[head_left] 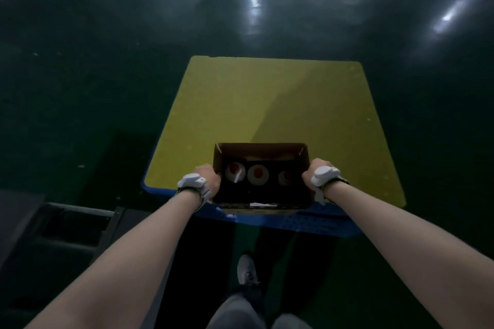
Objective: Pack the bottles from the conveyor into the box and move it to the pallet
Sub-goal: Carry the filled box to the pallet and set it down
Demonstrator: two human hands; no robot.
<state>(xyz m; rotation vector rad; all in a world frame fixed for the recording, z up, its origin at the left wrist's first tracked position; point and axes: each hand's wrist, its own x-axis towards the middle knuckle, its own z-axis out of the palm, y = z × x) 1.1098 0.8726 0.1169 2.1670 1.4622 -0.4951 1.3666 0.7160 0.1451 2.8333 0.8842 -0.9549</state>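
- Both hands clamp the open cardboard box from opposite sides: the left hand curls over the left wall and the right hand grips the right wall, so each hand is closed on a thin edge, not under the base. Should the bottom sag or a wall bend, the load could slide out of that hold.
- A grey shoe stands just short of the blue pallet; a toe catching its front rim in this dim light could tip the person forward with the box.
- Whether the box rests on the pallet or hangs just above it cannot be told. It sits at the near edge, its front wall seeming to overlap the blue rim, so letting go now might leave it overhanging and ready to topple back toward the feet.
- Three bottles with red-centred caps stand upright in a row across the middle of the box, with dark space fore and aft; a hard set-down or a shove could knock them over.
- Beyond, the yellow sheet covering the pallet looks smooth, so a pushed box may skid farther than meant, or drag the sheet.
- Glossy dark floor surrounds the pallet, and glare there hides any slick patch.
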